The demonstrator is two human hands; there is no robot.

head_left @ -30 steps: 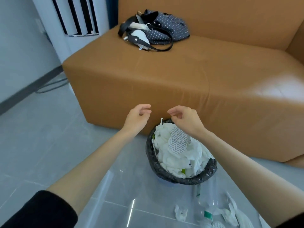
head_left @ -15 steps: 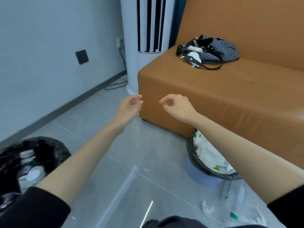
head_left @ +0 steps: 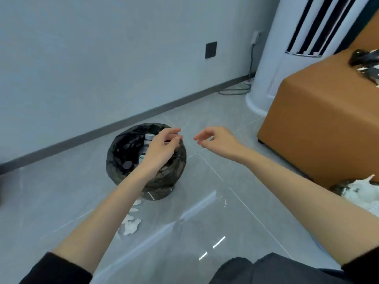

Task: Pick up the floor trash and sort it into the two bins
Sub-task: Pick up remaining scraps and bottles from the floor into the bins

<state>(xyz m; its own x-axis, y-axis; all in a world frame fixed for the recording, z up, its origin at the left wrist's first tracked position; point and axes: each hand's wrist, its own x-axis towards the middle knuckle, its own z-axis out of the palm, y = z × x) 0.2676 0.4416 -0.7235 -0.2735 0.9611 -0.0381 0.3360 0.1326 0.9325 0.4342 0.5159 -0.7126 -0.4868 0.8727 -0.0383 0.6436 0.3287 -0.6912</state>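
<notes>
A bin lined with a black bag [head_left: 119, 144] stands on the grey tile floor near the wall, with a clear plastic bottle [head_left: 148, 138] and a dark cap inside. My left hand [head_left: 162, 148] hovers over its right half, fingers loosely curled, nothing visible in them. My right hand [head_left: 217, 142] hangs in the air just right of the bin, also loosely curled and holding nothing. Crumpled white tissue [head_left: 131, 224] lies on the floor in front of the bin, partly behind my left forearm. A second bin [head_left: 338, 187], piled with white tissue, shows at the right edge.
An orange sofa [head_left: 317, 119] fills the right side, with a dark bag [head_left: 367, 62] on its seat. A white tower air conditioner [head_left: 287, 48] stands in the corner, with a cable [head_left: 235, 91] on the floor beside it. My dark-trousered knee [head_left: 266, 269] is at the bottom.
The view has swung left from the tissue-filled bin by the sofa to the black bin with bottles. Both hands moved with it, and my left hand is now over the black bin.
</notes>
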